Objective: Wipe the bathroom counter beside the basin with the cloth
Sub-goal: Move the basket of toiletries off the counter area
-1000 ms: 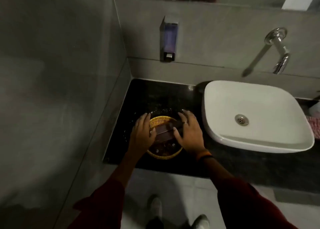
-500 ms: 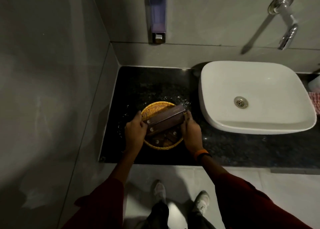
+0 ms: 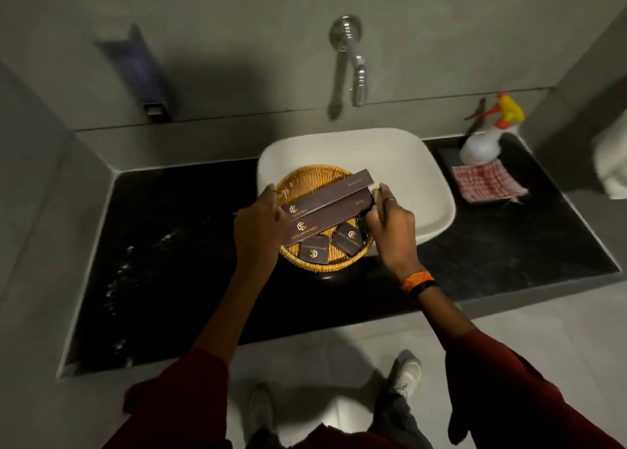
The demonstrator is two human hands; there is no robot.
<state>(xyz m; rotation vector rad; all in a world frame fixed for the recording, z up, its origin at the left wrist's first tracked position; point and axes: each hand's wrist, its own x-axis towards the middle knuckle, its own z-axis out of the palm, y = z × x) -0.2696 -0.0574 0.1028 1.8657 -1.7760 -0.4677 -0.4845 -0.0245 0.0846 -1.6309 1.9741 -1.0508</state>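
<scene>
My left hand (image 3: pixel 259 224) and my right hand (image 3: pixel 393 226) grip opposite sides of a round wicker basket (image 3: pixel 307 179), held in the air over the front of the white basin (image 3: pixel 407 163). Dark brown toiletry boxes (image 3: pixel 329 204) lie in the basket. The black stone counter (image 3: pixel 176 245) left of the basin is bare and shows wet glints. A red-and-white checked cloth (image 3: pixel 487 185) lies folded on the counter to the right of the basin, out of both hands.
A white spray bottle (image 3: pixel 483 143) with a yellow and orange trigger stands behind the cloth. A wall tap (image 3: pixel 354 61) hangs over the basin, and a soap dispenser (image 3: pixel 142 72) is fixed to the wall at left. Grey tiled walls close in both counter ends.
Both hands have lifted the basket off the left counter and carried it right, over the basin. The view swung right, so the cloth and spray bottle now show.
</scene>
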